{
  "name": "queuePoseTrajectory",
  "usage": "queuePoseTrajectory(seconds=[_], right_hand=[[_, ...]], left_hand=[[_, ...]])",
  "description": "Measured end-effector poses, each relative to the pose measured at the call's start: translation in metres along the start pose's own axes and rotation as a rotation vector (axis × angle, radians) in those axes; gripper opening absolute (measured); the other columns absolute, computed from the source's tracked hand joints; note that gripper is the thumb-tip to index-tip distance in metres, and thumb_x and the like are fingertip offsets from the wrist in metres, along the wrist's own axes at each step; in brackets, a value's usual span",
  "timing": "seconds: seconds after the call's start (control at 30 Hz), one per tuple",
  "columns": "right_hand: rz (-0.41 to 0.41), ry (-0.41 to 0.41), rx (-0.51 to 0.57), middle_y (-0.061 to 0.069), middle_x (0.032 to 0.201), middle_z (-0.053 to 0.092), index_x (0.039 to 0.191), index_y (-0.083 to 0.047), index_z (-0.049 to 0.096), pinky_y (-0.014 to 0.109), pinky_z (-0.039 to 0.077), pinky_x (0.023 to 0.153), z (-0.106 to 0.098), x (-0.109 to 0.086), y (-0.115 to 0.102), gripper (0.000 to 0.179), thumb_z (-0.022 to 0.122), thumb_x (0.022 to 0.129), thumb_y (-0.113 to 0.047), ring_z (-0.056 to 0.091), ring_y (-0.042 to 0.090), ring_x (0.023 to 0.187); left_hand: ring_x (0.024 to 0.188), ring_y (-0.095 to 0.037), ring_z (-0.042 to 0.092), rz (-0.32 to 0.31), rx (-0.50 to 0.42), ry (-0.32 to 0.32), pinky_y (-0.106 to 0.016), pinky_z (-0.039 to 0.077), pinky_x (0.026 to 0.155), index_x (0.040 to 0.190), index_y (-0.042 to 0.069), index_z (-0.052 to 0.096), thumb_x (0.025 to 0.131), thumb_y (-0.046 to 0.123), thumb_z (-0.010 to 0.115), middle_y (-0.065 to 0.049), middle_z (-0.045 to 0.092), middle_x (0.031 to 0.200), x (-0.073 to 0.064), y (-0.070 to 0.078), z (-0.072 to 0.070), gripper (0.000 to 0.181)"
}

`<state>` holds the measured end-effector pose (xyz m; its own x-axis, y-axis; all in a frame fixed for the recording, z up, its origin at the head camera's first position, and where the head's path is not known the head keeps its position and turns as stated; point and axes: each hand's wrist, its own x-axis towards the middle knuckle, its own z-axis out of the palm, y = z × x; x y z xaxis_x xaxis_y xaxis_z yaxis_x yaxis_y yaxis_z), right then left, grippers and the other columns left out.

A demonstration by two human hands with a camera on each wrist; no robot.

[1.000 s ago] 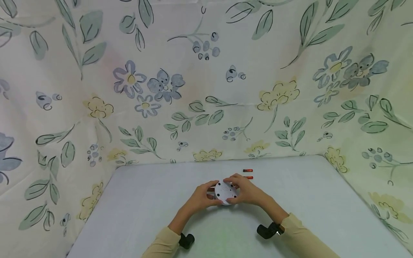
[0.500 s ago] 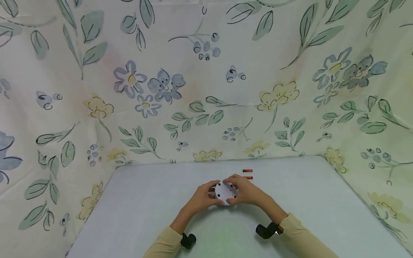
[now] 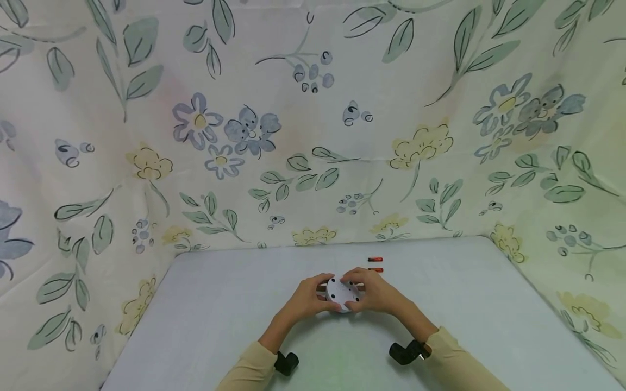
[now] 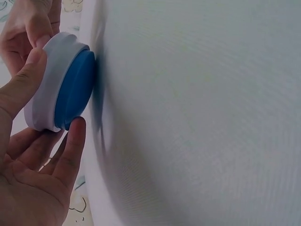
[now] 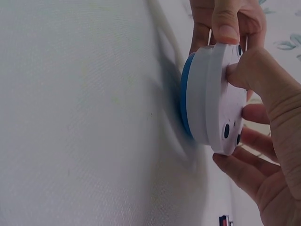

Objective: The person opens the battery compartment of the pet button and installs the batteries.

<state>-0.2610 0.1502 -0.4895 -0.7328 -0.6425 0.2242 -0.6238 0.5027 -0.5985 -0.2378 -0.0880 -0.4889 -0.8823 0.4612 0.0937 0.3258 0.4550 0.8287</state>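
Observation:
Between my two hands is a round white device [image 3: 342,294] with its flat underside facing up. That underside has dark round feet [image 5: 226,130] and small holes. Its blue domed side [image 4: 77,89] faces down, close over the table. My left hand [image 3: 304,298] grips the left of the rim, thumb at the near edge and fingers at the far side. The right hand [image 3: 377,294] holds it from the other side, with its thumb [image 5: 237,75] over the underside and fingers along the edge.
Two red-and-black batteries, one farther back [image 3: 375,259] and one nearer [image 3: 377,270], lie just beyond my right hand. The white table [image 3: 235,304] ends at a floral cloth [image 3: 313,125] behind and at the sides. Black wrist cameras [image 3: 405,353] sit on both wrists.
The right hand's upper fingers have shifted slightly toward me along the rim. My left hand and the device stay almost in place; the batteries lie where they were.

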Motion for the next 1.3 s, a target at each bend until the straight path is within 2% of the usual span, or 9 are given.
queuePoseTrajectory(seconds=[0.2,0.3,0.4,0.57,0.73,0.83,0.97,1.13,1.3], right_hand=[[-0.007,-0.003,0.043,0.007,0.125,0.064,0.112,-0.010,0.075,0.038,0.055,0.088,-0.003,-0.001,-0.001,0.033,0.084,0.081,-0.015,0.061,0.024,0.114],[-0.025,0.005,0.008,0.009,0.126,0.065,0.105,-0.013,0.076,0.038,0.056,0.087,-0.004,0.000,-0.001,0.026,0.082,0.080,-0.012,0.061,0.024,0.113],[-0.017,-0.014,-0.040,0.008,0.128,0.064,0.106,-0.016,0.077,0.038,0.054,0.089,-0.003,0.001,-0.003,0.022,0.081,0.085,-0.016,0.061,0.022,0.113],[0.012,-0.043,-0.034,0.011,0.134,0.061,0.111,-0.015,0.075,0.045,0.051,0.095,-0.002,-0.002,-0.007,0.027,0.082,0.088,-0.027,0.058,0.026,0.121],[0.037,-0.018,0.028,0.011,0.135,0.060,0.108,-0.018,0.076,0.050,0.045,0.102,-0.001,0.000,-0.007,0.037,0.086,0.081,-0.041,0.053,0.028,0.127],[0.042,-0.014,0.040,0.010,0.133,0.060,0.105,-0.019,0.076,0.050,0.045,0.102,-0.001,0.002,-0.008,0.037,0.088,0.079,-0.041,0.053,0.026,0.125],[0.043,-0.030,-0.009,0.008,0.134,0.060,0.108,-0.019,0.076,0.048,0.047,0.101,0.000,0.002,-0.010,0.035,0.087,0.082,-0.039,0.053,0.025,0.124],[0.005,-0.031,-0.048,0.007,0.135,0.060,0.110,-0.019,0.075,0.045,0.049,0.099,0.000,-0.002,-0.011,0.025,0.082,0.088,-0.031,0.055,0.024,0.123],[-0.074,0.012,-0.057,0.000,0.124,0.065,0.108,-0.018,0.076,0.043,0.052,0.094,0.000,-0.006,-0.010,0.017,0.077,0.094,-0.026,0.060,0.019,0.113]], left_hand=[[0.116,-0.032,0.062,0.010,0.003,-0.024,-0.030,0.056,0.084,0.143,-0.002,0.052,0.080,0.015,0.089,-0.017,0.057,0.139,0.001,-0.002,-0.002,0.075],[0.116,-0.031,0.062,0.010,0.004,-0.029,-0.030,0.056,0.083,0.144,-0.002,0.052,0.080,0.013,0.090,-0.017,0.057,0.138,0.001,-0.004,-0.004,0.076],[0.115,-0.031,0.063,0.008,0.006,-0.037,-0.028,0.056,0.083,0.143,-0.002,0.053,0.080,0.015,0.090,-0.017,0.057,0.137,0.000,-0.005,-0.006,0.075],[0.114,-0.031,0.064,0.000,0.003,-0.034,-0.033,0.056,0.085,0.143,-0.003,0.053,0.082,0.021,0.089,-0.017,0.057,0.138,-0.001,-0.006,-0.005,0.074],[0.114,-0.032,0.064,-0.010,0.015,-0.020,-0.034,0.056,0.086,0.143,-0.003,0.053,0.082,0.021,0.089,-0.016,0.057,0.139,-0.001,-0.006,-0.005,0.075],[0.114,-0.031,0.064,-0.016,0.009,-0.025,-0.033,0.056,0.085,0.143,-0.002,0.053,0.081,0.019,0.089,-0.016,0.057,0.139,-0.001,-0.006,-0.005,0.075],[0.113,-0.031,0.064,-0.012,-0.019,-0.026,-0.032,0.056,0.083,0.142,-0.001,0.054,0.080,0.018,0.090,-0.015,0.058,0.138,-0.002,-0.006,-0.005,0.074],[0.111,-0.031,0.065,0.015,-0.035,-0.020,-0.031,0.056,0.082,0.140,0.000,0.056,0.079,0.019,0.091,-0.014,0.059,0.135,-0.002,-0.008,-0.005,0.072],[0.111,-0.031,0.065,0.013,-0.025,-0.006,-0.030,0.056,0.081,0.139,-0.001,0.055,0.080,0.020,0.090,-0.015,0.059,0.135,-0.002,-0.010,-0.004,0.072]])
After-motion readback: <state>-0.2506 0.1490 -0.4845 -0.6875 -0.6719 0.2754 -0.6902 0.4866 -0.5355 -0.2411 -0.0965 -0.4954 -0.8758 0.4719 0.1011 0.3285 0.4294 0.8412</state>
